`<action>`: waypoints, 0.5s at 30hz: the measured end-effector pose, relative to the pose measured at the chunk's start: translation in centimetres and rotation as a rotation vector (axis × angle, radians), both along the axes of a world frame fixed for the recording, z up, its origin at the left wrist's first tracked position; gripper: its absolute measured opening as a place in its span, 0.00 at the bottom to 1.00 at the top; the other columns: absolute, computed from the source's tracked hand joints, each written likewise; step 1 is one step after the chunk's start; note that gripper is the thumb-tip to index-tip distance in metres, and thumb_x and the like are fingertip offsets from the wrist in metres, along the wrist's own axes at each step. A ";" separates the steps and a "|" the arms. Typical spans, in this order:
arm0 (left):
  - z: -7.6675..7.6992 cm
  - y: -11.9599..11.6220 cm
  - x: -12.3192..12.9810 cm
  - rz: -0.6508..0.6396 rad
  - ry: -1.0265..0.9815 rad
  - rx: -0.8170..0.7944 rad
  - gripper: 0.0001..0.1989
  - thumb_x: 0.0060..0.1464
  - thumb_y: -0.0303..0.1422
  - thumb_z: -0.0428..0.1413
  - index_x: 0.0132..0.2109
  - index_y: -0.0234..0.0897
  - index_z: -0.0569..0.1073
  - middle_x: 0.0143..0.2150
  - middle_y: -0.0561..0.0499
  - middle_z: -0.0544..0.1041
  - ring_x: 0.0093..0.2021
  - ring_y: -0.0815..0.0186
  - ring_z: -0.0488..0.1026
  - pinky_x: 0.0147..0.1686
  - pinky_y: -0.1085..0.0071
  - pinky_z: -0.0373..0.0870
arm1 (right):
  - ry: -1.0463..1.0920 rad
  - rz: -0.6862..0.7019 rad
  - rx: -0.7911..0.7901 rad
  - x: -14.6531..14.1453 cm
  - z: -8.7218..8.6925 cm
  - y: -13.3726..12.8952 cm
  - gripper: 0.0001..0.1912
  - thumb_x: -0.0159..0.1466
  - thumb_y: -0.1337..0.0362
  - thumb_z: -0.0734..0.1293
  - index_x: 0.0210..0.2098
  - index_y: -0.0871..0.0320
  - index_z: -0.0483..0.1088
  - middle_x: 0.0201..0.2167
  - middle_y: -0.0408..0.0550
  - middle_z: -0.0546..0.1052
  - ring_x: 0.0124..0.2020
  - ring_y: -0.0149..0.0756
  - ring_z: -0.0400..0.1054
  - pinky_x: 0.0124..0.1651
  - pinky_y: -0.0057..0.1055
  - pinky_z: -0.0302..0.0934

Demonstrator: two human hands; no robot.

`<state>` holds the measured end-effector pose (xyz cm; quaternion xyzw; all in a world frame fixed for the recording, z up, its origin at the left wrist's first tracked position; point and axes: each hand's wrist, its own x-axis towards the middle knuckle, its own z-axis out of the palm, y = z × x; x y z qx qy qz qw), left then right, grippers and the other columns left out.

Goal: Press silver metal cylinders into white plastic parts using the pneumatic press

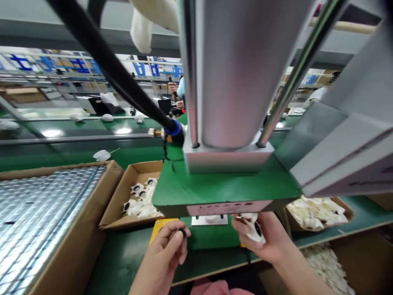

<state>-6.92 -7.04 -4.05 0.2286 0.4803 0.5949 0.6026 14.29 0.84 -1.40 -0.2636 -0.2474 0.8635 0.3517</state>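
Both hands are at the near edge of the counter (119, 256), in front of a press with a green head (227, 188).

Left hand (167, 248): fingers (172, 226) curled, thumb and forefinger closed on a small black piece (183, 232). The piece is held above the counter, just beside a yellow block (157, 228). Its exact shape is partly covered by the grip.

Right hand (270, 237): fingers wrapped around a white piece (253, 231), which shows a dark insert on its side. The piece is tilted, its lower end pointing toward the near edge; its upper end lies close below the press head. Whether the two touch cannot be determined.

Between the hands, a metal plate (196, 221) lies under the press head, set back from the near edge.

Left of the press, a cardboard box (115, 213) contains further white pieces, several with black inserts. Further left, at the counter's left side, a larger carton (73, 237) is filled with silvery tubes (49, 200). Right of the press, near the counter's near edge, an open box (344, 207) contains off-white pieces (316, 213). More pale pieces (327, 264) are visible below that edge.

Beyond the far edge, a co-worker's hand (172, 87) grips a dark tool.
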 end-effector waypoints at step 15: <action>4.7 6.2 6.4 0.044 -0.273 0.138 0.09 0.45 0.27 0.60 0.27 0.36 0.65 0.20 0.57 0.63 0.20 0.73 0.59 0.18 0.76 0.56 | -1.688 -0.482 1.234 19.2 -1.1 7.8 0.03 0.51 0.64 0.64 0.24 0.57 0.69 0.26 0.49 0.73 0.31 0.39 0.66 0.33 0.33 0.59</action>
